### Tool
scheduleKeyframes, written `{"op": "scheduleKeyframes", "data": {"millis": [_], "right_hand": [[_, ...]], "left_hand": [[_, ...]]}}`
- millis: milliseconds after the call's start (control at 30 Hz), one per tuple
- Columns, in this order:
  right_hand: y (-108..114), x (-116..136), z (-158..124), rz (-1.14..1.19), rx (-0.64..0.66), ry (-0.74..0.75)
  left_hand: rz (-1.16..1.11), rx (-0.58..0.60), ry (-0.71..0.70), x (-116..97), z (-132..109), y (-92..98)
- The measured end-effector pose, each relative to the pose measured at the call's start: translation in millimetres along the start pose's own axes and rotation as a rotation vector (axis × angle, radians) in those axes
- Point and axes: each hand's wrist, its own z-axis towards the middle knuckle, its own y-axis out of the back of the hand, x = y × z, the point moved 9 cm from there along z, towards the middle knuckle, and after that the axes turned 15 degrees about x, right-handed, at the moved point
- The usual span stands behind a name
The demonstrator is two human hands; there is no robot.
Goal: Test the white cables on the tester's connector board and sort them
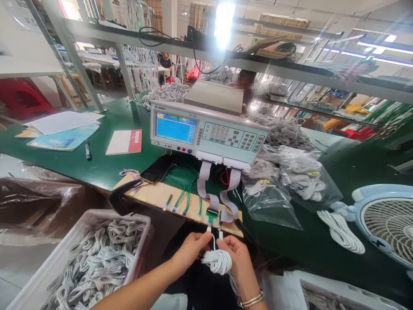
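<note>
A coiled white cable (217,261) hangs between my two hands below the wooden board's front edge. My left hand (197,246) pinches one white connector (209,228) of this cable, right at the small green circuit board (211,217). The other white connector (221,235) is between the fingers of my right hand (237,254), close to a second socket on the board. Whether either connector is fully seated, I cannot tell. Grey ribbon cables (203,178) run from the sockets up to the tester (206,129), whose blue screen is lit.
On the left stands a white bin (146,219) of bundled cables. Clear bags of cables (271,202), a loose cable bundle (341,231) and a fan (387,219) are to the right. A black clamp (121,198) grips the wooden board (145,198). A notebook (124,142) and pen (87,150) lie on the green table.
</note>
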Motion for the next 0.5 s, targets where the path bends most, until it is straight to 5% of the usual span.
{"op": "scheduleKeyframes", "data": {"millis": [367, 500], "right_hand": [[-12, 0, 1, 0.211, -0.028, 0.032], [0, 5, 0, -0.047, -0.01, 0.054]], "left_hand": [[-0.069, 0.009, -0.076, -16, -6, 1.6], [-0.128, -0.024, -0.082, -30, -13, 3.2]]}}
